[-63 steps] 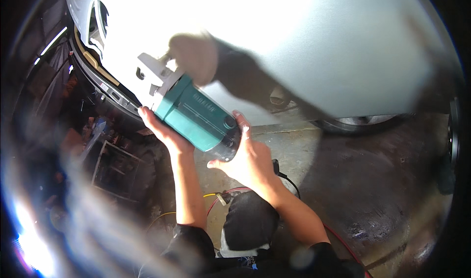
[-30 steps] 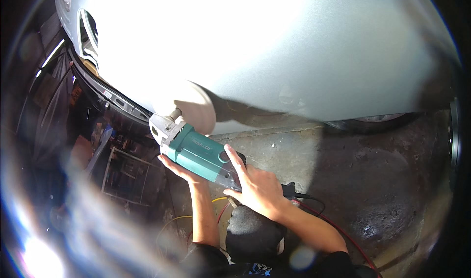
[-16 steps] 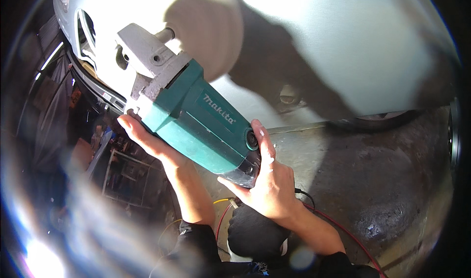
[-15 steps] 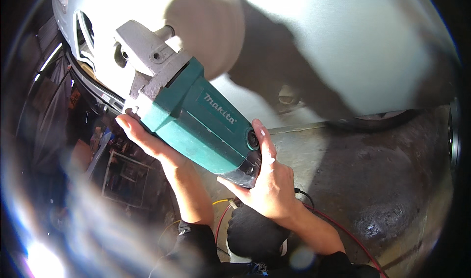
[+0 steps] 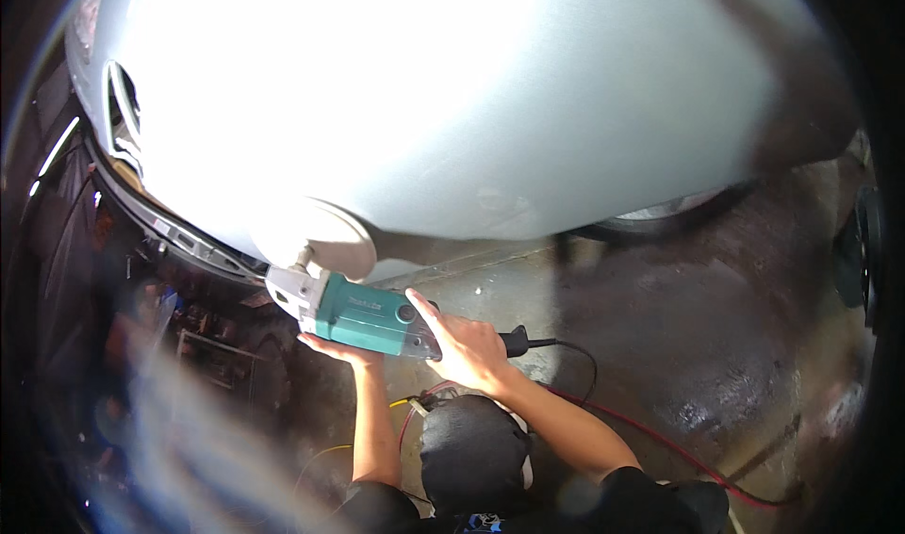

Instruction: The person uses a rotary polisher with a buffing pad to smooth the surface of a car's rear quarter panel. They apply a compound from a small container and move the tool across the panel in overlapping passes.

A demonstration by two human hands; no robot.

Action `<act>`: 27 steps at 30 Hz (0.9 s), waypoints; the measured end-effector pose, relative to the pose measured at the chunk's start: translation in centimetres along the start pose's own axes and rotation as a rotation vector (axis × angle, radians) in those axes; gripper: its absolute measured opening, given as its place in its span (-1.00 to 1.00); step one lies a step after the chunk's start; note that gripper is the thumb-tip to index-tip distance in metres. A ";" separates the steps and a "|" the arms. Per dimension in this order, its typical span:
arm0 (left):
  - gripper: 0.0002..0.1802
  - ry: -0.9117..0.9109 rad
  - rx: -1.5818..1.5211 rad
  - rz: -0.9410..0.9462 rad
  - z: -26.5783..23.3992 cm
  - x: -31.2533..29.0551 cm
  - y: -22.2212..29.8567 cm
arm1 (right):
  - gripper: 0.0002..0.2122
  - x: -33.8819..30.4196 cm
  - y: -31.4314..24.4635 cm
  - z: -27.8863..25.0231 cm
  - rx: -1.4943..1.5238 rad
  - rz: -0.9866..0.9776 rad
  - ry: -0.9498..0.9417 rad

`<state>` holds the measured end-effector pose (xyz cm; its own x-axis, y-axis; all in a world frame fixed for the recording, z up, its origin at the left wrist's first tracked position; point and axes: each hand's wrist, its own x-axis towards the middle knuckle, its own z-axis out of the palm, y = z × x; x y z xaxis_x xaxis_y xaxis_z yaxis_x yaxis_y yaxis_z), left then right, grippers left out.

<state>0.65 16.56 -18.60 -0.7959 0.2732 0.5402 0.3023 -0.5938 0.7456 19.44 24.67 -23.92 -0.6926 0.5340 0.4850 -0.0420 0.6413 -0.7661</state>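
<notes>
A teal power polisher (image 5: pixel 363 319) with a grey metal head and a round pale pad (image 5: pixel 344 242) is held in both my hands. My left hand (image 5: pixel 341 348) supports the body from below, just behind the metal head; its fingers are mostly hidden beneath the tool. Around the black rear handle, my right hand (image 5: pixel 468 347) is closed, with its thumb lying along the upper side. The pad faces the silvery car body panel (image 5: pixel 584 110) near its lower left edge. Whether pad and panel touch, I cannot tell in the glare.
A black power cord (image 5: pixel 592 369) runs from the handle's end. Red (image 5: pixel 650 430) and yellow hoses lie on the wet-looking concrete floor (image 5: pixel 679 317). A car wheel (image 5: pixel 674 209) sits under the panel at right. Dark clutter and a metal frame (image 5: pixel 222 350) stand at left.
Both hands have brought the polisher down and farther from the camera, from high over the panel to its lower left edge. The tool now lies more level.
</notes>
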 end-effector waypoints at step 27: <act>0.09 -1.504 0.772 0.242 36.3 -25.2 -3.4 | -0.48 -18.3 20.0 -12.2 1.261 0.332 0.898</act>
<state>38.69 39.15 -20.54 0.3256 0.9266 0.1881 0.8574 -0.3732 0.3545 40.02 34.46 -42.96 -0.1774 0.9834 -0.0372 -0.8449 -0.1715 -0.5067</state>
